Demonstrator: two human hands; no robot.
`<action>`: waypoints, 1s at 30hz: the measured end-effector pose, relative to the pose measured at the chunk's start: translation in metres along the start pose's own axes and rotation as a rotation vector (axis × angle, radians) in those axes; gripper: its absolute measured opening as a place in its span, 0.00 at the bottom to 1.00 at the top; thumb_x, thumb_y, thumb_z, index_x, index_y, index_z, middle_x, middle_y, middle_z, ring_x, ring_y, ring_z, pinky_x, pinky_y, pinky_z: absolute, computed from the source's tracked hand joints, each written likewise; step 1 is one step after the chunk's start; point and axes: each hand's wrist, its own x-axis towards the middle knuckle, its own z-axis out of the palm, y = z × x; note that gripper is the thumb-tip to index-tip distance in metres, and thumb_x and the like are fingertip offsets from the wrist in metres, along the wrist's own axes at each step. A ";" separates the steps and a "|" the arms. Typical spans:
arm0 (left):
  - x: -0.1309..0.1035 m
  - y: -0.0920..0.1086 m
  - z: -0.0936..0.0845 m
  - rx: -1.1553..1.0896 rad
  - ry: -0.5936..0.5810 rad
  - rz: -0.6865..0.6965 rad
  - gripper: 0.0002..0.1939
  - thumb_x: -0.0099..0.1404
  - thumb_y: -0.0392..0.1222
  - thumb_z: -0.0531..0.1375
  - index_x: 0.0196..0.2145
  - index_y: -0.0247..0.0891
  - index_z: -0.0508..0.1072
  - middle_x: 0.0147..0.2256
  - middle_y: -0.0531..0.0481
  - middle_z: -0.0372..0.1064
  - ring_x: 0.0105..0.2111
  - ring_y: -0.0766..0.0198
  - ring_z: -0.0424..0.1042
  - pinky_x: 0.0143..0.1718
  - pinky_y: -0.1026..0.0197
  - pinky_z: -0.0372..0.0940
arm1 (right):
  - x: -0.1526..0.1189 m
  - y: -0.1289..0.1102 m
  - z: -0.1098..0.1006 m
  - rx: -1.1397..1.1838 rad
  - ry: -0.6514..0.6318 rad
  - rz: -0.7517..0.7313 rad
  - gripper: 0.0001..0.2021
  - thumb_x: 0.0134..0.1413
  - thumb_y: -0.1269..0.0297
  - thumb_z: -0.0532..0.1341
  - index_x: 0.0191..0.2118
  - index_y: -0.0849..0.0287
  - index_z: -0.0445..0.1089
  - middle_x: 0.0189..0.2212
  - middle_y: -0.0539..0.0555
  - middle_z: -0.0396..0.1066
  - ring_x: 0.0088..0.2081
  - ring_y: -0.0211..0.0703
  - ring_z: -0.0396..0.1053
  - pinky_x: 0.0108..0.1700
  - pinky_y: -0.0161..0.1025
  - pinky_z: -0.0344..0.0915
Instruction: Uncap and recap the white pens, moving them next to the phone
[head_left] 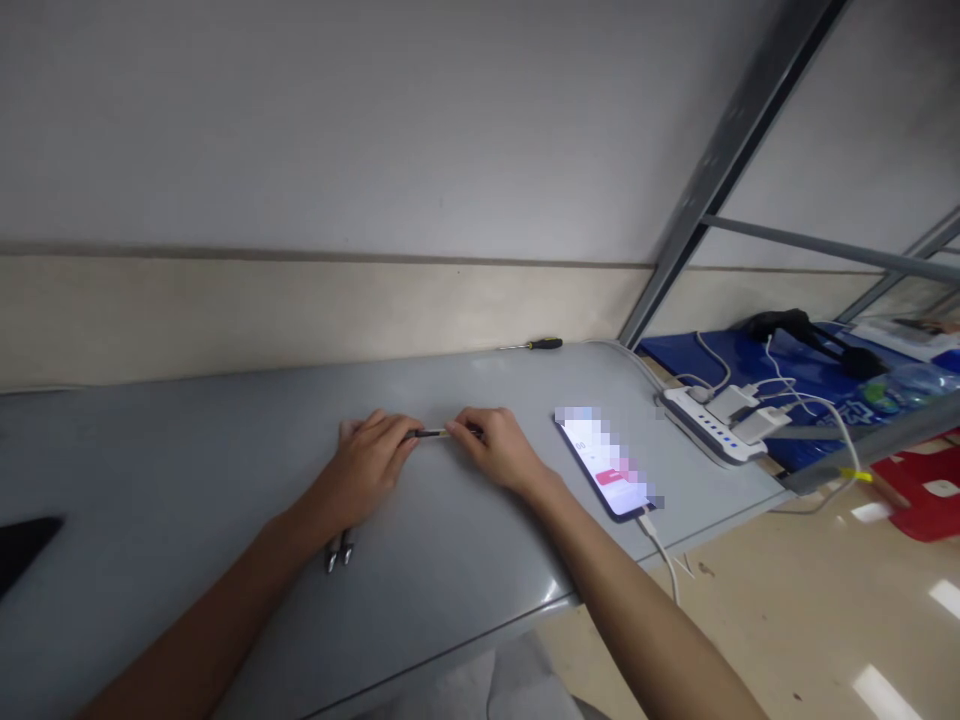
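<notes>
My left hand (375, 455) is closed around the dark end of a slim pen (430, 433) just above the grey desktop (450, 560). My right hand (495, 445) pinches the pen's other end between thumb and fingers. Between the two hands a short stretch shows, dark on the left and pale on the right. Beneath my left wrist, two more pen-like sticks with shiny metal tips (346, 553) lie side by side, mostly hidden by the arm.
A lit phone (607, 465) on a charging cable lies right of my right hand. Beyond it sits a white power strip (712, 425) with plugged-in chargers. A screwdriver (546, 344) rests by the wall. A metal frame post (720, 180) rises at the right; something black (26, 550) lies far left.
</notes>
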 end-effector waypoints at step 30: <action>0.002 -0.008 0.000 0.055 0.036 -0.001 0.15 0.71 0.41 0.45 0.37 0.41 0.72 0.34 0.47 0.74 0.38 0.54 0.70 0.42 0.50 0.53 | -0.002 -0.004 0.000 -0.007 -0.037 -0.071 0.11 0.63 0.59 0.58 0.37 0.59 0.75 0.30 0.51 0.75 0.30 0.37 0.66 0.35 0.33 0.56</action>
